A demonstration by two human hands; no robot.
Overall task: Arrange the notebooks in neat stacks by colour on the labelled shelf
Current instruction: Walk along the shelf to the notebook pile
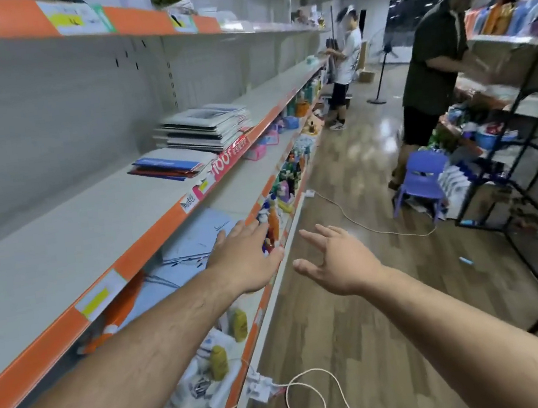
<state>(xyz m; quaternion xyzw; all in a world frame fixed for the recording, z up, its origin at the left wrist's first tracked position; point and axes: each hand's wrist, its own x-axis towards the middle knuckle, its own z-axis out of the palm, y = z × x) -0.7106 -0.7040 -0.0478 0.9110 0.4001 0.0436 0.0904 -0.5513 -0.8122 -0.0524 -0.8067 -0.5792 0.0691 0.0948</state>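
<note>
While both my hands are spread and empty, left hand (247, 257) over the pale blue notebooks (194, 243) on the lower shelf (242, 190), right hand (336, 263) just beside it, the covers look thin, floppy, light, probably slick. Best to pinch several at the spine edge.

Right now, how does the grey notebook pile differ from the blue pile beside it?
The grey pile is taller, many notebooks deep; the blue pile is low, only a few. The grey pile shows grey, white and dark covers; the blue pile, blue and red. The grey pile lies farther along the shelf than the blue pile. Both lie flat, edges uneven.
</note>
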